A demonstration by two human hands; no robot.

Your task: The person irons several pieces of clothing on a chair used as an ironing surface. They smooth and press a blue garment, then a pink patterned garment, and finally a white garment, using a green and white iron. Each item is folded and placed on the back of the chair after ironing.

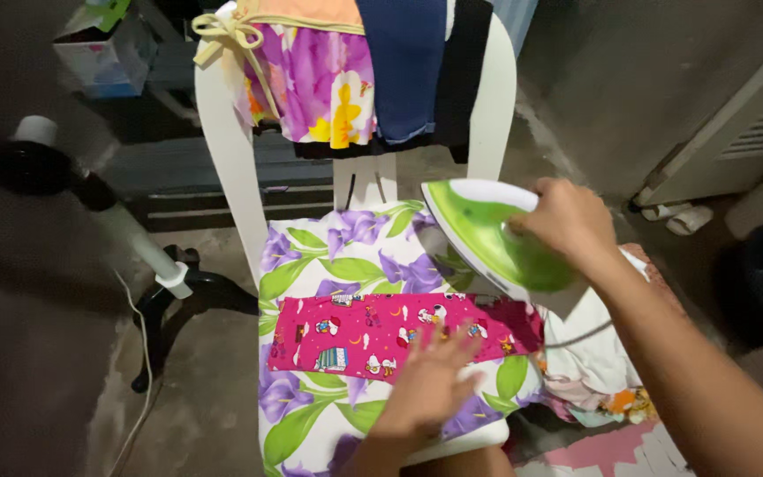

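A bright pink cloth (373, 334) with small cartoon prints lies flat across a purple-and-green floral cloth (337, 265) that covers the seat of a white plastic chair (227, 150). My left hand (430, 384) rests palm down with fingers spread on the pink cloth's near edge. My right hand (567, 221) grips the handle of a green and white clothes iron (487, 238), held tilted just above the right end of the pink cloth.
Clothes hang over the chair back: a purple floral garment (320, 79), a dark blue one (408, 62), a black one (461, 71). A fan stand (147, 265) with cord is on the left. A heap of clothes (602, 371) lies right of the chair. A grey appliance (735, 124) sits at the far right.
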